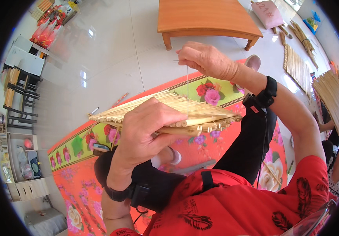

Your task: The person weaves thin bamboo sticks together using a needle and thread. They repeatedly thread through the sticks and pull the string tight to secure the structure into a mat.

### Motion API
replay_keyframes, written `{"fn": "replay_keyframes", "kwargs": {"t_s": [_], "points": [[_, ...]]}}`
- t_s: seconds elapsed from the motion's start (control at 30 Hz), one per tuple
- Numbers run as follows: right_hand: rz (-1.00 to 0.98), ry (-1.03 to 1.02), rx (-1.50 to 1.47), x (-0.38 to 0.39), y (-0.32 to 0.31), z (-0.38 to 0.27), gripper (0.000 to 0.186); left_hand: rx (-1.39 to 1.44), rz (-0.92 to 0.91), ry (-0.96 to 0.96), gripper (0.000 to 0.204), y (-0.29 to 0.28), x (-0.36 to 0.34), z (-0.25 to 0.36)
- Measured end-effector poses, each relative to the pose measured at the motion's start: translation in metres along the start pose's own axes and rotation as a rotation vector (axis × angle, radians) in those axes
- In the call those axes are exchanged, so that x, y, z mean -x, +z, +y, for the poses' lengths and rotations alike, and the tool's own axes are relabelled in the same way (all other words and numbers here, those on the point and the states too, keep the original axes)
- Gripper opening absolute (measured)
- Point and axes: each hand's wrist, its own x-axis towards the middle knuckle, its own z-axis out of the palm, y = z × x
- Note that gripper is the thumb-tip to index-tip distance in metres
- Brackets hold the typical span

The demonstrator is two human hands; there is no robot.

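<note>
A mat of pale thin sticks (165,108) lies over my lap, its cut ends stacked in layers at the near right. My left hand (142,128) grips its near edge, thumb below and fingers on top. Above the mat, my right hand (203,61) is closed in a pinch on a thin white thread (187,90) that runs straight down to the stick ends beside my left fingertips. A thin pointed piece, perhaps a needle, pokes from the right fingers.
I sit over a red floral cloth (71,185) on a tiled floor. A low wooden table (208,19) stands ahead. Stick mats (295,67) lie at the right, where another person (338,165) holds a bundle (330,98). Shelves (24,157) line the left.
</note>
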Motion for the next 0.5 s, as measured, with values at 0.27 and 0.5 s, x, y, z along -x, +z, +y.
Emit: {"fn": "replay_keyframes", "kwargs": {"t_s": [0.27, 0.5], "points": [[0.236, 0.412, -0.938, 0.008, -0.02, -0.02, 0.002, 0.083, -0.032, -0.009, 0.034, -0.007, 0.009, 0.01], [0.011, 0.509, -1.029, 0.011, -0.062, -0.086, 0.006, 0.03, -0.115, 0.055, 0.015, -0.002, 0.028, 0.021]]}}
